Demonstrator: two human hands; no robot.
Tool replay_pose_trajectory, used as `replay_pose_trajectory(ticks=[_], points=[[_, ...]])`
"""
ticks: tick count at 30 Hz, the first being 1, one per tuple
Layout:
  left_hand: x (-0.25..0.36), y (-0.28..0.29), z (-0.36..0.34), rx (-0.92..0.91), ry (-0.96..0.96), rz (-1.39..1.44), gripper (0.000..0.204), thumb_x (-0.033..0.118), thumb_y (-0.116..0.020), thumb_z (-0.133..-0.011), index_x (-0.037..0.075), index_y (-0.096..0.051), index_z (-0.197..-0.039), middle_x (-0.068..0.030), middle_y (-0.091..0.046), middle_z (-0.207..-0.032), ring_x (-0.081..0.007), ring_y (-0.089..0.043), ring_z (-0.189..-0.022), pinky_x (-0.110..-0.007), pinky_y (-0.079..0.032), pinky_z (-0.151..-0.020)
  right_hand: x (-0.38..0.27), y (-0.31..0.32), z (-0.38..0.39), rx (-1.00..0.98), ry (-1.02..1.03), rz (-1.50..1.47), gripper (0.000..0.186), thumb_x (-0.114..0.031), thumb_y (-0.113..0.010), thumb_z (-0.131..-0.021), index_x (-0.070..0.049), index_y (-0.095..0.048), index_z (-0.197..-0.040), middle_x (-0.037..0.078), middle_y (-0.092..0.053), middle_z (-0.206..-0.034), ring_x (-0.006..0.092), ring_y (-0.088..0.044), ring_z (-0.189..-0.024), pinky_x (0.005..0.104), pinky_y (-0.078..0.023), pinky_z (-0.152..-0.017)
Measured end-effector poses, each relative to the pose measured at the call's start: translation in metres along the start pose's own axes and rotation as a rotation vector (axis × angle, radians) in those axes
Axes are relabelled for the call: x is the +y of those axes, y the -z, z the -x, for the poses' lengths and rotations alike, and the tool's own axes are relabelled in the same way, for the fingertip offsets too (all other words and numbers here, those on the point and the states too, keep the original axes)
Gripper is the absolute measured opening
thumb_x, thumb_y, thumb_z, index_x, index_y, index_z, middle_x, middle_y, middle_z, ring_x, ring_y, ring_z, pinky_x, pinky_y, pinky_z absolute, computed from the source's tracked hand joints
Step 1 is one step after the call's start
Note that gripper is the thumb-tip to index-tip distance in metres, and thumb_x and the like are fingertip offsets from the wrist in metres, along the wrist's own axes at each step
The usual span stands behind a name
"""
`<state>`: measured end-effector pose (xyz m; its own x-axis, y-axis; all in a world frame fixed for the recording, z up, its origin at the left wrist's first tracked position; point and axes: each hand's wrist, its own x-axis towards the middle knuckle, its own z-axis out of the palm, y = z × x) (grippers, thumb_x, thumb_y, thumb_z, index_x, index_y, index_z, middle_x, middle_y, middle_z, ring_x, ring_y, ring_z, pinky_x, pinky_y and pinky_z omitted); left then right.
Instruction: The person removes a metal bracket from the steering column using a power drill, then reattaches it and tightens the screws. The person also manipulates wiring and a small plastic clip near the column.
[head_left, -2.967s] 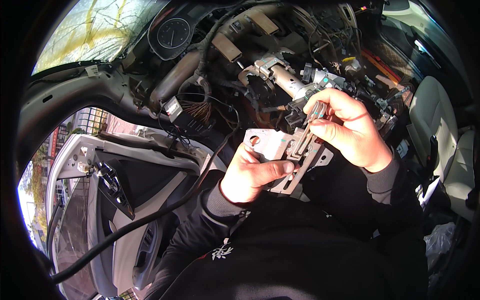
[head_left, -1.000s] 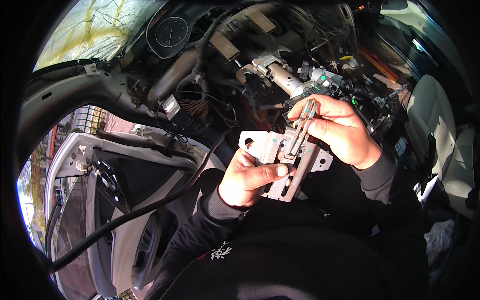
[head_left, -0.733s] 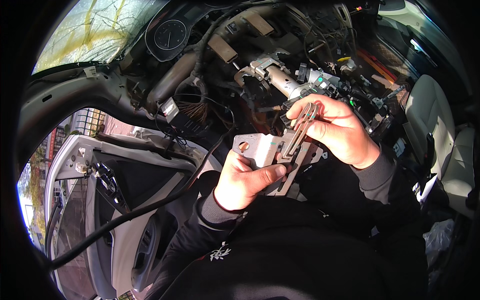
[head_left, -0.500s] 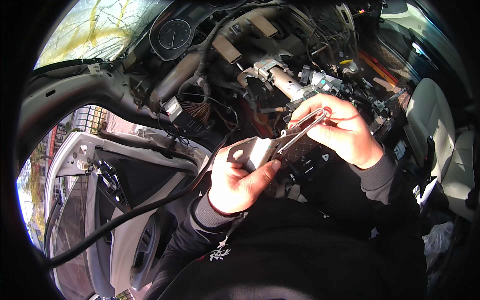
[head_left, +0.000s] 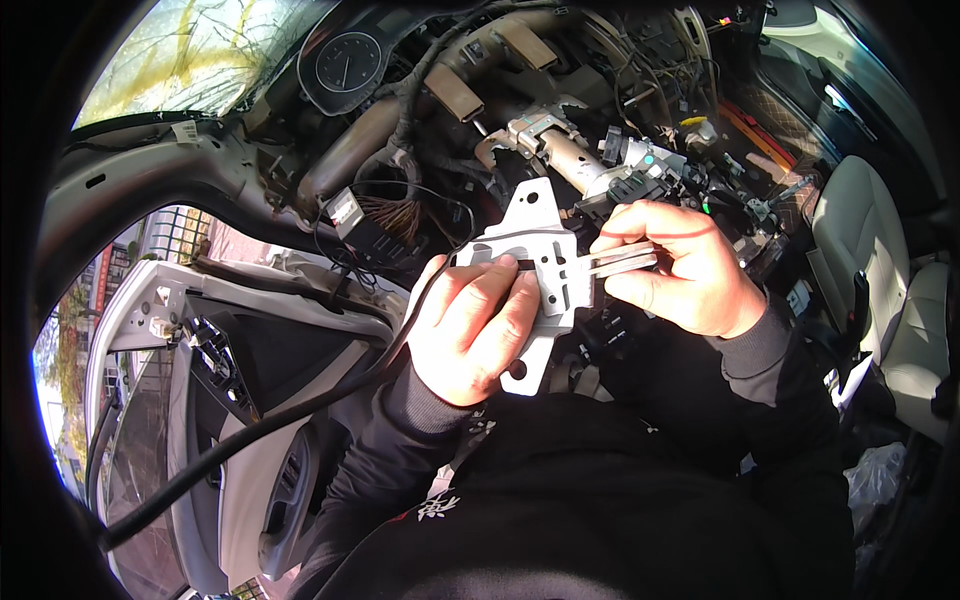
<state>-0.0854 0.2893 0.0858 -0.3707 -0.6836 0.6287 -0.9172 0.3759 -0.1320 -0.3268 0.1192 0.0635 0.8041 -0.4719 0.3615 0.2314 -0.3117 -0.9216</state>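
Note:
A pale grey metal bracket [head_left: 532, 215], a flat plate with holes and a pointed tab at each end, is held up in front of me with its face toward me. My left hand [head_left: 462, 335] grips it from the left, fingers bent over its middle. From its right side sticks out a bent metal rod [head_left: 625, 262], folded into a narrow loop. The thumb and fingers of my right hand [head_left: 695, 265] close on that loop. Whether the rod is fixed to the bracket is hard to make out.
Behind my hands lies a stripped dashboard with a bare steering column [head_left: 570, 160], an instrument cluster [head_left: 348, 65] and loose wires [head_left: 395, 220]. A thick black cable [head_left: 250, 430] crosses at left before the open car door [head_left: 240, 500]. A light seat [head_left: 865, 230] stands at right.
The bracket has turned from edge-on to face me, and my left fingers now lie over it. The rod has swung from slanting to nearly level, with my right hand still on it.

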Motion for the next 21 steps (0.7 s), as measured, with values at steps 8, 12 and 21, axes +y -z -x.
replay_pose_trajectory(ticks=[8, 12, 21], points=[[0.004, -0.003, 0.004, 0.009, 0.097, -0.068, 0.041, 0.017, -0.08, -0.081, 0.019, -0.08, -0.122, -0.0055, -0.078, -0.121, -0.0225, -0.073, -0.104, -0.057, -0.033, -0.128, -0.009, -0.001, -0.006, -0.048, 0.031, 0.156, 0.026, 0.001, -0.081, -0.095, 0.002, -0.07, -0.119, 0.003, -0.072, -0.103, 0.0111, -0.069, -0.094, 0.0291, -0.057, -0.087], [-0.003, -0.008, 0.003, 0.059, 0.052, -0.131, 0.041, 0.017, -0.081, -0.082, 0.022, -0.08, -0.122, -0.0036, -0.078, -0.121, -0.0214, -0.074, -0.107, -0.058, -0.029, -0.13, -0.009, -0.005, -0.001, -0.011, -0.125, 0.032, 0.026, -0.002, -0.082, -0.095, 0.001, -0.067, -0.116, 0.004, -0.072, -0.104, 0.0112, -0.069, -0.095, 0.0296, -0.057, -0.088], [-0.002, -0.013, 0.001, 0.032, 0.127, -0.1, 0.04, 0.02, -0.081, -0.083, 0.018, -0.08, -0.123, -0.0043, -0.079, -0.12, -0.0206, -0.075, -0.104, -0.058, -0.023, -0.133, 0.004, -0.008, -0.001, 0.073, 0.046, 0.086, 0.018, -0.003, -0.082, -0.096, -0.002, -0.066, -0.104, 0.002, -0.072, -0.095, 0.0083, -0.065, -0.085, 0.0274, -0.055, -0.076]])
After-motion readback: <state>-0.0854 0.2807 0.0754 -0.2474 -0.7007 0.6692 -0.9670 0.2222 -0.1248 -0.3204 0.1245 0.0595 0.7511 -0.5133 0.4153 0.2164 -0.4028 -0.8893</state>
